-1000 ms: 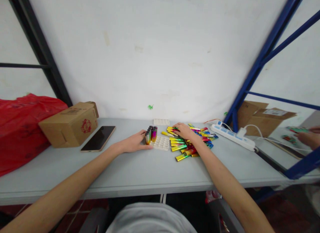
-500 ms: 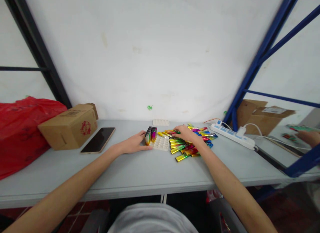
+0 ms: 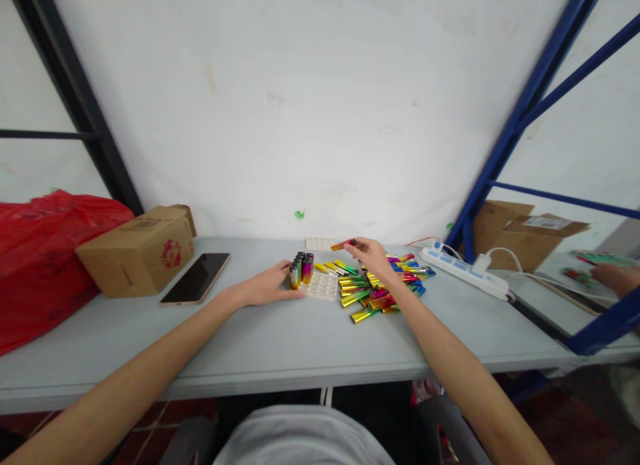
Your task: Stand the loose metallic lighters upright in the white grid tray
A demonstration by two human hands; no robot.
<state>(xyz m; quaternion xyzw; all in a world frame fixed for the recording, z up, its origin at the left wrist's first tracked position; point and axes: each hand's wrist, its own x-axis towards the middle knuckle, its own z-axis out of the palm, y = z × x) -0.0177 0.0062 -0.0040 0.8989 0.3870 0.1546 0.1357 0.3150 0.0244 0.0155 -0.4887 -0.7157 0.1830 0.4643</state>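
My right hand [image 3: 369,253] pinches a red-and-gold lighter [image 3: 342,245] by one end, raised above the back of the pile. Below and beside it lies a loose pile of shiny multicoloured lighters [image 3: 367,295]. My left hand [image 3: 267,286] grips the left end of a white tray [image 3: 323,286] with rows of round holes, thumb at the front corner and fingers behind. Several lighters [image 3: 303,268] with dark tops stand upright in the tray's left part, close to that hand. A few more lighters [image 3: 336,268] lie between the tray's back edge and the pile.
Against the wall lies a second white tray [image 3: 320,243]. To the left are a tablet [image 3: 197,278], a cardboard box [image 3: 137,255] and a red plastic bag [image 3: 55,265]. A power strip [image 3: 465,270] lies right, by a blue frame post [image 3: 520,125]. Beyond it, another person's hand [image 3: 615,278] shows.
My right hand has risen off the pile and moved slightly back, now with a red-and-gold lighter in its fingers. My left hand stays at the tray.
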